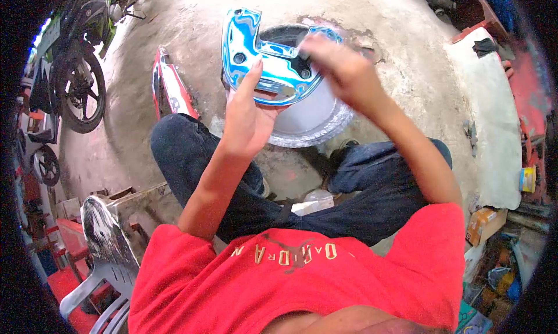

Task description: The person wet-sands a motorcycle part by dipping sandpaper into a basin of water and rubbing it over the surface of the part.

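Note:
A glossy blue-and-white curved plastic panel [270, 72] with several dark bolt holes is held up over a round basin. My left hand [253, 116] is closed on its lower left edge, with the thumb on the front face and the other fingers beneath. At the panel's right side, my right hand [343, 66] is blurred by motion. Its fingers look curled together against the panel's inner edge, and anything in them is hidden. Below the panel, the basin [317, 127] shows a pale, rough rim and greyish contents.
A red-and-white panel [173, 87] lies on the concrete floor to the left. Motorcycles [81, 84] stand at far left, above a worn plastic chair [107, 247]. A pale sheet [491, 119] and a cardboard box [486, 224] are on the right.

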`<state>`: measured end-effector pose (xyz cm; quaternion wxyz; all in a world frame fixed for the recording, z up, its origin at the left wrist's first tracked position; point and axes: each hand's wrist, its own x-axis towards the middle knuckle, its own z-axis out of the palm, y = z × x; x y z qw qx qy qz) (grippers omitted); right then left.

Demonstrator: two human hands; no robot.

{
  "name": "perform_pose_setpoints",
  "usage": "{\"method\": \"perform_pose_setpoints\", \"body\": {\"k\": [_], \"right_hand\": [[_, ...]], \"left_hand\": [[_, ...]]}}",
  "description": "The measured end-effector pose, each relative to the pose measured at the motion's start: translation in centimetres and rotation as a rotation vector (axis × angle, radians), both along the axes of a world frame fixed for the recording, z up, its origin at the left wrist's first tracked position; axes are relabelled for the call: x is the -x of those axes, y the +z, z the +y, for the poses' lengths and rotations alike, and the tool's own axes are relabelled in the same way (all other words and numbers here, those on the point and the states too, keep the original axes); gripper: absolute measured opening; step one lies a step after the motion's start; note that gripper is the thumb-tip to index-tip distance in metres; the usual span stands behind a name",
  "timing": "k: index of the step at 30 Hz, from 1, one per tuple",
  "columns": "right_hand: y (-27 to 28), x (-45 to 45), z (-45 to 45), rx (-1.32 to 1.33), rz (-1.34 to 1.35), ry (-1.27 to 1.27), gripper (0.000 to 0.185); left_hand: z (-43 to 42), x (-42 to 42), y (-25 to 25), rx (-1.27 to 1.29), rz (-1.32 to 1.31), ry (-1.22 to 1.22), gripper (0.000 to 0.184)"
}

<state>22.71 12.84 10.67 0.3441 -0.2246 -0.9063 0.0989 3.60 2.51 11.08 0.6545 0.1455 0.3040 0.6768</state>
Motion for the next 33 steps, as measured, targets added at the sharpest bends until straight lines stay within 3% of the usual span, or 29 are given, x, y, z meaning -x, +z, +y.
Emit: {"method": "perform_pose_setpoints", "body": {"k": [1,4,6,8,11,16,18,20,22,25,28,30,33], "right_hand": [[0.1,-0.1,1.3,-0.051,-0.017,-0.128,0.046],[0.3,0.3,-0.9,-0.108,0.004,0.037,0.047],[1.3,0.8,-4.4,-0.14,-0.125,0.16,0.049],[0.8,0.2,-2.6,-0.193,-0.132,0.151,0.048],[-0.3,-0.8,1.7,-0.075,-0.068,-0.24,0.045],[1.2,0.7,-4.8,-0.183,-0.142,0.215,0.053],[0.2,0.3,-2.4,-0.181,-0.077,0.188,0.05],[-0.2,0.4,-0.3,-0.026,0.051,-0.103,0.046],[-0.1,0.6,-0.7,-0.024,0.039,-0.152,0.046],[0.7,1.1,-4.2,-0.185,-0.063,0.2,0.045],[0.1,0.8,-1.0,-0.208,-0.012,0.113,0.044],[0.6,0.8,0.5,0.011,0.013,-0.181,0.043],[-0.1,1.3,-2.0,-0.15,-0.004,0.01,0.046]], "left_hand": [[0.0,-0.1,0.0,-0.001,0.006,0.006,0.025],[0.3,0.2,-0.4,-0.009,-0.037,0.03,0.025],[0.6,0.5,-1.2,-0.047,-0.004,0.019,0.03],[0.5,0.7,-1.3,-0.045,0.045,0.02,0.032],[0.5,0.2,-0.6,0.002,0.097,0.041,0.033],[1.3,0.3,-1.0,-0.062,0.006,0.049,0.028],[1.2,0.3,-1.2,-0.044,-0.001,0.039,0.029],[0.7,0.2,-0.7,-0.019,0.054,0.024,0.035],[0.8,0.1,-0.4,-0.029,0.069,0.016,0.035],[1.0,0.6,-1.0,-0.068,0.013,-0.007,0.029],[1.0,0.5,-1.0,-0.024,0.006,0.021,0.029],[0.7,0.2,-0.4,-0.008,0.041,0.02,0.03],[0.9,0.4,-0.6,0.013,0.009,0.016,0.03]]}}
